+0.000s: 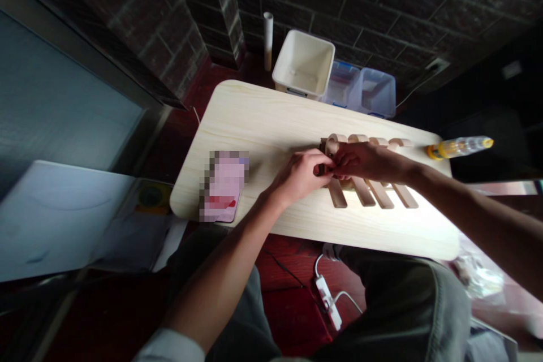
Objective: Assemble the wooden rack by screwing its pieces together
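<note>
Your left hand (303, 171) and right hand (358, 161) meet at the left end of a row of 4 wooden pieces (362, 191), which lie right of the middle of the table (263, 110). The fingertips of both are bent in a close pinch; I cannot tell what they grasp, since they hide it. Pinch lightly, let 1 hand steady while the other does the fine work, and keep your right wrist high, as it crosses over the row and could nudge it. The strips stop short of the near edge, so don't push them towards you. Your best room is leftward, up to the phone (224, 186); rightward, mind the bottle (460, 148) by the table's end.
</note>
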The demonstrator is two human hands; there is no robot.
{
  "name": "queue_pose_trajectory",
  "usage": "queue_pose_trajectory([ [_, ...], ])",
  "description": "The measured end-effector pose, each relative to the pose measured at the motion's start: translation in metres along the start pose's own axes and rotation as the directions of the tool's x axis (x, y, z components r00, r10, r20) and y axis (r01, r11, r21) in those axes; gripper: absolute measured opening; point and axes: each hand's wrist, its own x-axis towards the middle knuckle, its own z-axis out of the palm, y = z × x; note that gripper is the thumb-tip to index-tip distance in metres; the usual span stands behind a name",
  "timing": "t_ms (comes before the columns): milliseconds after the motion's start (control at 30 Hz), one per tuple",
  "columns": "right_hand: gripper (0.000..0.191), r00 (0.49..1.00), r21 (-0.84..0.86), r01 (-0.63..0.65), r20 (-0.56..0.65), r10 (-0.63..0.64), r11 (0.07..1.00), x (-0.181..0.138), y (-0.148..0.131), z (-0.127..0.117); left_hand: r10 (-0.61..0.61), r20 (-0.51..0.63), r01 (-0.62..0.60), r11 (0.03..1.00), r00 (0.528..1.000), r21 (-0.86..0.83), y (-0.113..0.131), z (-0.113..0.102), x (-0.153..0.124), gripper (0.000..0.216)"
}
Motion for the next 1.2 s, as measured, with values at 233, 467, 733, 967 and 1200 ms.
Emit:
queue_pose_trajectory([
  [233,0.038,0.998,0.059,-0.021,-0.062,0.025,0.998,0.002,0.014,0.004,0.011,0.061,-0.011,1.000,0.998,0.009,-0.005,-0.006,0.009,0.010],
  [467,0.031,0.997,0.058,0.024,-0.078,-0.019,0.998,0.000,0.011,0.004,0.061,0.103,-0.066,0.997,0.993,0.050,-0.012,-0.006,0.010,0.011],
  [733,0.030,0.980,-0.081,0.115,-0.152,-0.126,0.990,-0.016,-0.003,0.004,0.047,0.118,-0.055,0.996,0.992,0.068,-0.013,-0.005,0.011,0.007],
  [967,0.023,0.927,-0.504,0.024,-0.311,-0.208,0.863,-0.071,0.011,-0.021,0.043,0.138,-0.052,0.997,0.989,0.059,-0.007,-0.010,0.013,0.009],
  [1200,0.023,0.904,-0.720,0.031,-0.275,-0.327,0.693,-0.089,0.055,-0.019,0.019,0.143,-0.025,0.999,0.990,0.046,-0.005,-0.011,0.013,0.010],
])
